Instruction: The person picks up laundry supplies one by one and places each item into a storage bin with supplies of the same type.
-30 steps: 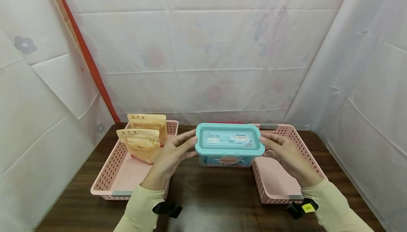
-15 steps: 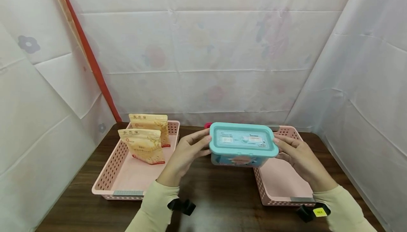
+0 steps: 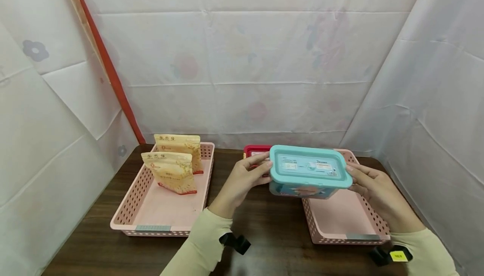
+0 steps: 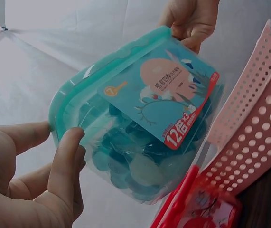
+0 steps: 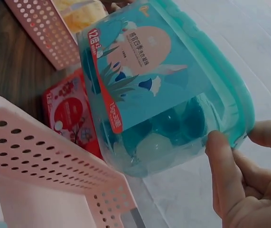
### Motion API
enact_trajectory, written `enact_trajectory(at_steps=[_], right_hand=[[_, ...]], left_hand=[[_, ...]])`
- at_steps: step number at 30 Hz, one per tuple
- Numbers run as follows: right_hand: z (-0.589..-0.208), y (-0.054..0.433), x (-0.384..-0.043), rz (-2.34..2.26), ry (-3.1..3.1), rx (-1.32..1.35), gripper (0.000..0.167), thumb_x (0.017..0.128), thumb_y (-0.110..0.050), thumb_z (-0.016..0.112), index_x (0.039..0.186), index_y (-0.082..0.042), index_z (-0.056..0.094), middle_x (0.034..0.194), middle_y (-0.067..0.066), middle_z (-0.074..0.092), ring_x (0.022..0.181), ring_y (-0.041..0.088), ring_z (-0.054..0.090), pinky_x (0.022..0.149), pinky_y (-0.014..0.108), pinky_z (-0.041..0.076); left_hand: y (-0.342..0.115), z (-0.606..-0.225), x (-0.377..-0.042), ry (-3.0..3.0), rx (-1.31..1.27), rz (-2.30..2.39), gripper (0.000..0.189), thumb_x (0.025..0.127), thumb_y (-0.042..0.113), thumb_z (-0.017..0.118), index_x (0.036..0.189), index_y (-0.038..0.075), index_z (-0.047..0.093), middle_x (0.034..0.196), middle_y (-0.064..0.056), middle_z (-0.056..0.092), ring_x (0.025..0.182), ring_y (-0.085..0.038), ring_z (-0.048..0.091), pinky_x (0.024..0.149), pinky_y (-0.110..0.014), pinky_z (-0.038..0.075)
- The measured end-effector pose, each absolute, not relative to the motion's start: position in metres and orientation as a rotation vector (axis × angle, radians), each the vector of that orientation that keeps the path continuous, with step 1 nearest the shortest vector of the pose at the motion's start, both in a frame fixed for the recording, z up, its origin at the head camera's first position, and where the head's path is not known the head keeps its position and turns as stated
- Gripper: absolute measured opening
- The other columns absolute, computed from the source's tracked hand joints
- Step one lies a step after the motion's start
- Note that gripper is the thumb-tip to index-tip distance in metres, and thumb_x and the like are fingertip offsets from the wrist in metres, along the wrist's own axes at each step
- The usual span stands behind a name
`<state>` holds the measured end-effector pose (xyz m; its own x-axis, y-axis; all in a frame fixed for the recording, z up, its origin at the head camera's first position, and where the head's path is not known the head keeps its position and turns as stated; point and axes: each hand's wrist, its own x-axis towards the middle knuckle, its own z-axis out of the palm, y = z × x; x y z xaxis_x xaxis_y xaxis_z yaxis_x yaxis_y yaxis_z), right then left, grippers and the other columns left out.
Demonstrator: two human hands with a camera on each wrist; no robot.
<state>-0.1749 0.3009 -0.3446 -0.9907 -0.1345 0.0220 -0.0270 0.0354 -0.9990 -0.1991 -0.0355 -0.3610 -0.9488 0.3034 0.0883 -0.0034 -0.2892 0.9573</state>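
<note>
A clear plastic box of laundry pods (image 3: 310,167) with a teal lid hangs in the air between both hands, partly over the right basket in the head view. My left hand (image 3: 243,181) pinches its left end, thumb and fingers at the lid's rim. At the opposite end my right hand (image 3: 380,192) grips it the same way. Blue-green pods show through the wall of the laundry pod box (image 4: 140,156) in the left wrist view, below a blue printed label. The right wrist view has the right hand's fingers (image 5: 225,175) right at the lid's corner.
The right pink basket (image 3: 314,227) stands below the box. Behind the left hand is a red-lidded box (image 3: 257,149), partly hidden. A left pink basket (image 3: 151,228) holds two yellow pouches, the front pouch (image 3: 172,173) leaning. All stand on a dark wooden table (image 3: 261,242).
Both hands have carried the laundry pod box to the right, toward the right basket. More of the red-lidded box behind it has come into view. The pouches stay put.
</note>
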Motion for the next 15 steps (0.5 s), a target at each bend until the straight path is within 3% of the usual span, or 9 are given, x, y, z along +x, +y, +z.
enact_trajectory(at_steps=[6,15], right_hand=[[-0.348,0.319,-0.174,-2.169,2.182,-0.184,0.019,0.105,-0.016,0.056,0.116,-0.023,0.069,0.109,-0.002,0.071,0.094,0.013,0.068,0.081,0.026,0.057],[-0.346,0.345,-0.170,-2.225,2.150,-0.049,0.021,0.104,-0.018,0.058,0.109,-0.018,0.078,0.112,-0.010,0.069,0.096,0.007,0.067,0.079,0.025,0.057]], left_hand=[[-0.017,-0.362,-0.203,1.723,0.374,2.336,0.043,0.098,0.014,0.068,0.139,0.002,0.059,0.115,-0.013,0.062,0.096,-0.016,0.068,0.084,-0.036,0.058],[0.012,-0.363,-0.206,1.639,0.396,2.336,0.043,0.098,0.010,0.066,0.140,0.003,0.058,0.117,-0.012,0.062,0.100,-0.018,0.067,0.085,-0.037,0.057]])
